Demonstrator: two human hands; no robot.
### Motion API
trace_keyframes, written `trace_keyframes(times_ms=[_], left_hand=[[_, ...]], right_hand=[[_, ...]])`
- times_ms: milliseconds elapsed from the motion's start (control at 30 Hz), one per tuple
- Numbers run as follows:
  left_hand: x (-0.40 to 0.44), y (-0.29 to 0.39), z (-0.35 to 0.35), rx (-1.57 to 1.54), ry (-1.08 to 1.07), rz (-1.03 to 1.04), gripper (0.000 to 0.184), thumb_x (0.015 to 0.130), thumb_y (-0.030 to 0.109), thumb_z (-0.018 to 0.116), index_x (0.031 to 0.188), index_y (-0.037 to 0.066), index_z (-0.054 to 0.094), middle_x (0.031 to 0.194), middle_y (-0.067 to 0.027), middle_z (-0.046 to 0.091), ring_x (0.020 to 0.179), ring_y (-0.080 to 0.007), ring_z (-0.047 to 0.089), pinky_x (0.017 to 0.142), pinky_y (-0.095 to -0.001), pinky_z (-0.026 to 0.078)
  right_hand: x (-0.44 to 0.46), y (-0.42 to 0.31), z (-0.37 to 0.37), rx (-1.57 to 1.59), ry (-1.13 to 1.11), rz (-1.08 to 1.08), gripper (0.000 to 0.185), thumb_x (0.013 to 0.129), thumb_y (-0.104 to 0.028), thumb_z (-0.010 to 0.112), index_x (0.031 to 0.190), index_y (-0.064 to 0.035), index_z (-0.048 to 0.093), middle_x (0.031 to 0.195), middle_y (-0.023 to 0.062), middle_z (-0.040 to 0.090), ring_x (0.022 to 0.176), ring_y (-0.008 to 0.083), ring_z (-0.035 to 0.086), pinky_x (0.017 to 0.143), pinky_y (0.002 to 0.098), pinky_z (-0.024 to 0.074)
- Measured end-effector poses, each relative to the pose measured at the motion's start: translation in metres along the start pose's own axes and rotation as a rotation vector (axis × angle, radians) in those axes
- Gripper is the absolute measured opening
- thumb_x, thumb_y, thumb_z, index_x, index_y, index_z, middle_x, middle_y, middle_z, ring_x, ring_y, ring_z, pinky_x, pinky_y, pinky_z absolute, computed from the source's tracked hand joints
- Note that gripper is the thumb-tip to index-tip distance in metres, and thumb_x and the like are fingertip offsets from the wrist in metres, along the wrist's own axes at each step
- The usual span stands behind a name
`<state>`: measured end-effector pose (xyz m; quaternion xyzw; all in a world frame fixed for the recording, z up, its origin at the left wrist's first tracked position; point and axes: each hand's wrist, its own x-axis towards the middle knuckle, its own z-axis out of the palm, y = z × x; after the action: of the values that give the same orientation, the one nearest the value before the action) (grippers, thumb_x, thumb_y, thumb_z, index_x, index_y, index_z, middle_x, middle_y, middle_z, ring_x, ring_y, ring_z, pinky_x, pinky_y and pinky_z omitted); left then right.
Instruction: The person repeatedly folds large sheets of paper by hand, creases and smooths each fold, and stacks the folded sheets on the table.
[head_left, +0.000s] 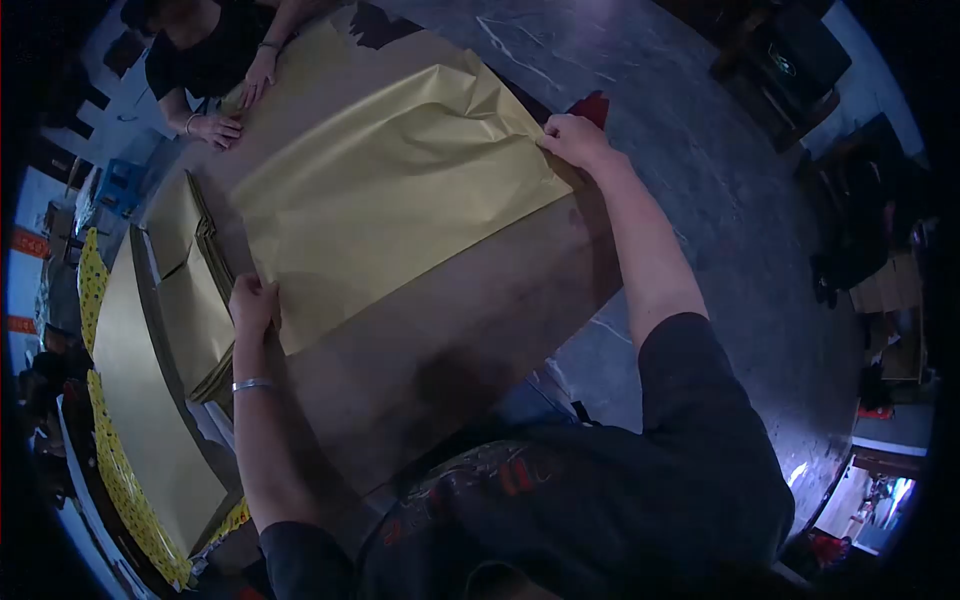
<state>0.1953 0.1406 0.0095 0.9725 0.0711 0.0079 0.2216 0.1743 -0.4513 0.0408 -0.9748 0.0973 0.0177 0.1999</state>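
A large sheet of gold-coloured paper (370, 210) lies spread over the brown table (450, 330), wavy and creased toward its far right corner. My left hand (254, 304) is closed on the sheet's near left edge, fingers pinched together. At the right edge, my right hand (575, 142) pinches the paper near the creased corner. Just left of my left hand sits a stack of folded gold paper (195, 300), its layered edges facing the sheet.
Across the table a co-worker (205, 50) leans in, both hands on the surface. A long pale gold sheet (145, 400) and yellow patterned wrapping (125, 490) lie at the left. A blue plastic stool (122, 185) stands beyond. Dark chairs (790, 65) stand at the right on the grey floor (740, 210).
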Motion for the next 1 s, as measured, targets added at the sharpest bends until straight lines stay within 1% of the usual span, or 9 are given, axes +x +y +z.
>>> trace_keyframes(times_ms=[133, 167, 367, 433, 667, 733, 867, 933, 1000], left_hand=[[-0.002, 0.001, 0.001, 0.001, 0.025, 0.017, 0.038, 0.075, 0.025, 0.078, 0.101, 0.002, 0.063, 0.091, -0.012, 0.069, 0.085, -0.0255, 0.067, 0.078, -0.037, 0.053], [0.0, -0.004, 0.002, -0.088, 0.01, 0.042, 0.038, 0.074, 0.025, 0.079, 0.1, 0.002, 0.063, 0.09, -0.012, 0.069, 0.083, -0.025, 0.067, 0.077, -0.0369, 0.053], [0.018, -0.035, 0.016, -0.018, 0.057, 0.075, 0.037, 0.074, 0.024, 0.079, 0.1, 0.002, 0.064, 0.088, -0.0113, 0.068, 0.081, -0.0238, 0.066, 0.075, -0.0361, 0.053], [0.011, -0.022, 0.011, -0.006, 0.047, 0.057, 0.038, 0.074, 0.024, 0.079, 0.1, 0.002, 0.063, 0.088, -0.0112, 0.068, 0.081, -0.0239, 0.066, 0.074, -0.0362, 0.053], [0.006, -0.014, 0.006, 0.002, 0.031, 0.031, 0.036, 0.075, 0.025, 0.08, 0.098, 0.002, 0.063, 0.084, -0.0094, 0.067, 0.077, -0.0229, 0.065, 0.073, -0.036, 0.052], [0.001, -0.007, 0.004, 0.003, 0.038, 0.05, 0.036, 0.075, 0.024, 0.08, 0.098, 0.002, 0.063, 0.083, -0.0089, 0.067, 0.076, -0.0224, 0.065, 0.072, -0.0357, 0.052], [0.003, -0.008, 0.005, -0.024, 0.026, 0.021, 0.035, 0.076, 0.023, 0.08, 0.099, 0.002, 0.063, 0.082, -0.0083, 0.066, 0.075, -0.021, 0.065, 0.071, -0.0347, 0.052], [-0.001, -0.003, 0.001, -0.07, 0.02, 0.021, 0.035, 0.076, 0.023, 0.08, 0.099, 0.002, 0.064, 0.081, -0.0085, 0.067, 0.074, -0.0207, 0.065, 0.071, -0.0345, 0.052], [-0.005, 0.003, -0.001, 0.007, 0.035, 0.013, 0.036, 0.076, 0.024, 0.08, 0.099, 0.002, 0.063, 0.081, -0.0087, 0.067, 0.075, -0.0209, 0.065, 0.072, -0.0346, 0.052]], right_hand=[[0.003, 0.005, 0.0, 0.012, -0.009, -0.06, 0.031, 0.084, -0.038, 0.066, 0.098, -0.0104, 0.069, 0.1, 0.0096, 0.069, 0.096, 0.0278, 0.066, 0.081, 0.0406, 0.051], [0.005, 0.007, 0.002, 0.012, -0.009, -0.057, 0.031, 0.084, -0.038, 0.066, 0.098, -0.0104, 0.069, 0.1, 0.0096, 0.069, 0.096, 0.0278, 0.066, 0.081, 0.0406, 0.051], [0.007, 0.007, 0.005, 0.018, -0.036, -0.037, 0.027, 0.086, -0.037, 0.065, 0.099, -0.0129, 0.069, 0.101, 0.0084, 0.069, 0.096, 0.0262, 0.065, 0.081, 0.0399, 0.0512], [0.008, 0.01, 0.01, 0.061, 0.044, -0.062, 0.028, 0.084, -0.034, 0.068, 0.093, -0.0073, 0.068, 0.091, 0.0097, 0.07, 0.087, 0.0259, 0.067, 0.075, 0.0376, 0.0514], [0.007, 0.008, 0.007, 0.074, 0.047, -0.038, 0.028, 0.084, -0.034, 0.068, 0.093, -0.0071, 0.068, 0.09, 0.0103, 0.07, 0.086, 0.0265, 0.067, 0.075, 0.038, 0.0512], [0.01, 0.009, 0.007, 0.04, -0.03, -0.024, 0.028, 0.086, -0.038, 0.065, 0.099, -0.0131, 0.068, 0.1, 0.0083, 0.069, 0.094, 0.0266, 0.066, 0.079, 0.0399, 0.0506], [0.006, 0.007, 0.007, 0.068, -0.028, -0.026, 0.028, 0.086, -0.038, 0.066, 0.098, -0.0124, 0.068, 0.1, 0.0087, 0.069, 0.094, 0.0269, 0.066, 0.08, 0.0401, 0.0508], [0.005, 0.008, 0.009, 0.08, 0.066, -0.07, 0.028, 0.084, -0.034, 0.068, 0.09, -0.0066, 0.068, 0.088, 0.0112, 0.069, 0.084, 0.0257, 0.066, 0.074, 0.0376, 0.0506], [0.007, 0.01, 0.009, 0.051, 0.064, -0.076, 0.028, 0.084, -0.034, 0.068, 0.09, -0.0068, 0.067, 0.088, 0.0113, 0.069, 0.084, 0.0255, 0.066, 0.074, 0.0376, 0.0503]])
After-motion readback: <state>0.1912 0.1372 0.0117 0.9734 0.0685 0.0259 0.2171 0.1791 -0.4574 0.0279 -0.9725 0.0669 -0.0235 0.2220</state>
